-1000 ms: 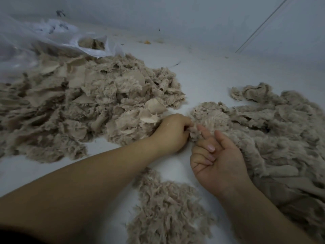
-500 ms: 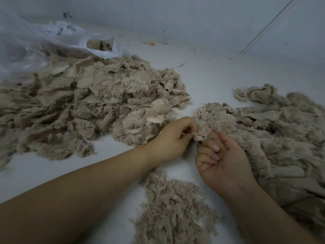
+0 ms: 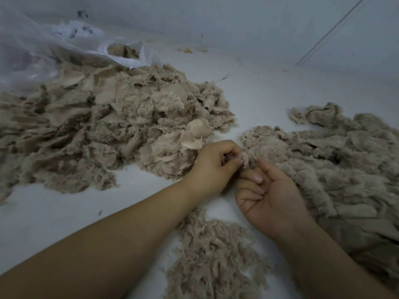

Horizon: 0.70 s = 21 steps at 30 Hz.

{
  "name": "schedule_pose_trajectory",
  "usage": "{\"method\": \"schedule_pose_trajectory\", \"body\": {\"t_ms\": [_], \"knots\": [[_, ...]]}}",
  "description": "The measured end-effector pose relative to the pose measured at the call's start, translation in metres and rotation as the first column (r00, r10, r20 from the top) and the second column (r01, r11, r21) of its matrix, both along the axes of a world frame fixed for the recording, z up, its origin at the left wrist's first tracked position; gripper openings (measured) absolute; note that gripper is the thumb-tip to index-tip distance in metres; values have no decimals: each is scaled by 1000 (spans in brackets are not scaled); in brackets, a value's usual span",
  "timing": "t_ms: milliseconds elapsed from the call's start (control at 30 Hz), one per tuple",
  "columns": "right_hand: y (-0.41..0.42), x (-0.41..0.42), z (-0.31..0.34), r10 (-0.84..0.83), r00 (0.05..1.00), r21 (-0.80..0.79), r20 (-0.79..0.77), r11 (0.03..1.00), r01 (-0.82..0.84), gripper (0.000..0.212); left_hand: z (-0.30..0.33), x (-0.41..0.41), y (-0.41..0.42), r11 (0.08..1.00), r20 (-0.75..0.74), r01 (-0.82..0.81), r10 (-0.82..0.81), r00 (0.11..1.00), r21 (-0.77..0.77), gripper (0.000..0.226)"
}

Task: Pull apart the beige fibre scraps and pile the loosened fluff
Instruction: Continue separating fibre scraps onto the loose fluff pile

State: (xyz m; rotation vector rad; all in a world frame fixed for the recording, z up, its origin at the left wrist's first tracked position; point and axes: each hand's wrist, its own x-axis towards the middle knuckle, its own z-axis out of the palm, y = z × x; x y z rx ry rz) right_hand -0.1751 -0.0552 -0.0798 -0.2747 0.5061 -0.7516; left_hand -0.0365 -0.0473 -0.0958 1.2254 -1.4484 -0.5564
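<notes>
Head view: the left hand [image 3: 212,167] pinches a small beige tuft [image 3: 245,159] at the near edge of the right-hand fibre heap [image 3: 336,160]. The right hand [image 3: 269,197], fingers curled, grips the matted, shaggy scrap beside it. Feathery loosened fluff [image 3: 213,255] lies piled between the forearms.

- No readable text, label, brand, number or sign appears anywhere in the frame.
- Dark marks on the crumpled plastic bag [image 3: 71,43] at upper left may be print, but they are too blurred to read.
</notes>
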Motion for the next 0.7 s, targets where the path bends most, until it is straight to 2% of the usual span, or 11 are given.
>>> {"method": "schedule_pose_trajectory", "body": {"t_ms": [167,233,367,467,567,700], "knots": [[-2,-3,1,-81,997,15,-19,997,81,33,4,4,7,999,-249,53,-53,967,-8,13],[-4,-5,1,-120,992,16,-32,993,121,34,3,5,8,999,-228,39,-34,973,18,13],[-4,-5,0,-169,985,59,-16,984,170,21,1,7,7,995,-210,19,3,978,101,18],[-2,-2,-1,-138,989,-5,-58,990,138,10,4,5,7,990,-256,-1,37,966,140,22],[-1,1,0,-115,989,-92,-94,990,106,40,7,5,8,986,-315,27,28,949,166,22],[0,2,1,-90,994,-146,-62,986,80,44,7,2,9,968,-346,98,-13,938,229,21]]}}
